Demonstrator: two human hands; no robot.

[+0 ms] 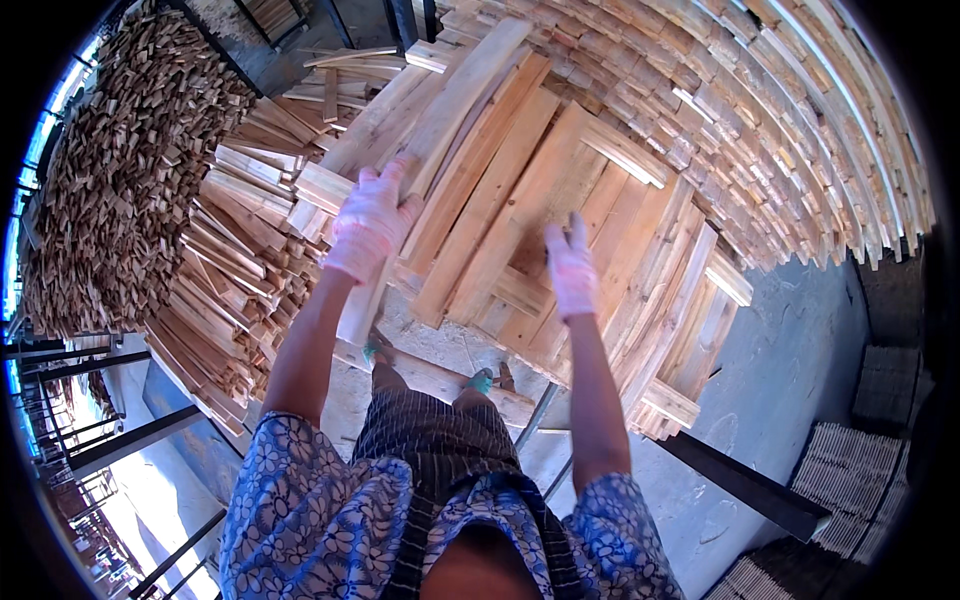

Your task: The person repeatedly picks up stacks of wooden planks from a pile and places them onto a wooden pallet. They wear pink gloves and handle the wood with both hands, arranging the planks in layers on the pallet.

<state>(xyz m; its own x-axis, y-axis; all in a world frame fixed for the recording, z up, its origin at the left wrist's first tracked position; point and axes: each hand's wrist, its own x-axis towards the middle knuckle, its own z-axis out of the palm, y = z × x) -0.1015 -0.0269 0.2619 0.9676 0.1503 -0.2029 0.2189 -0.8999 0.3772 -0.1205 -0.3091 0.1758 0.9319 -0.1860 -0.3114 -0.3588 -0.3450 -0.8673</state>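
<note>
My left hand (372,222), in a pinkish-white glove, is closed on a long pale wooden plank (455,105) at the left of the stack. The plank's near end sticks out past the other boards toward me. My right hand (572,268), gloved alike, is held over the flat boards (610,235) in the middle, with fingers apart and nothing in them. It is slightly blurred; whether it touches the wood I cannot tell. Beside the held plank lie several narrower boards (490,180), side by side and slanting.
Loose wood strips (235,265) lie heaped on the left, with a tall pile of short offcuts (130,150) behind. Stacked planks (720,120) rise at the far right. A dark metal beam (750,487) juts out at lower right. Slatted stacks (845,475) stand beyond it.
</note>
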